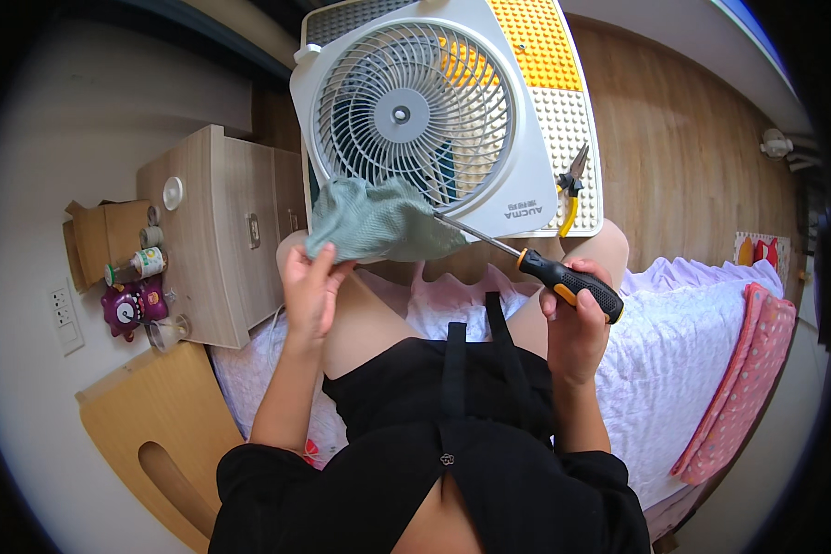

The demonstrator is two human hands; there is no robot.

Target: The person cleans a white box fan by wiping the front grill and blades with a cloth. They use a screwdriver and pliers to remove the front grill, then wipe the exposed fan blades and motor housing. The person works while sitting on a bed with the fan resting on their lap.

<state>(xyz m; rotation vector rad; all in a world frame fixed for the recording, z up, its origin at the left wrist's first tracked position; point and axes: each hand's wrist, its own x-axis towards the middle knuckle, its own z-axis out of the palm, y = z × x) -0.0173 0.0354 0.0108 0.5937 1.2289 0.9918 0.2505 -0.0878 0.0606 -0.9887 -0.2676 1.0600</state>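
Observation:
My left hand [316,282] pinches the lower left edge of a grey-green cloth [379,222], which drapes over the near rim of a white box fan [517,175]. In my right hand [577,319] is a screwdriver [572,284] with a black and orange handle. Its metal shaft points up and left, and the tip end meets the cloth's right side, where the cloth hides whether it touches the fan. The fan lies with its round grey grille [402,115] facing up. Yellow-handled pliers [572,194] rest just right of the fan.
Under the fan is a studded building-block table [577,120] in white, yellow and grey. A wooden cabinet [203,222] stands at the left, with a purple toy [134,307], a bottle [146,263] and a cardboard box [106,235] beyond it. A folded pink quilt [739,388] lies on the bed at right.

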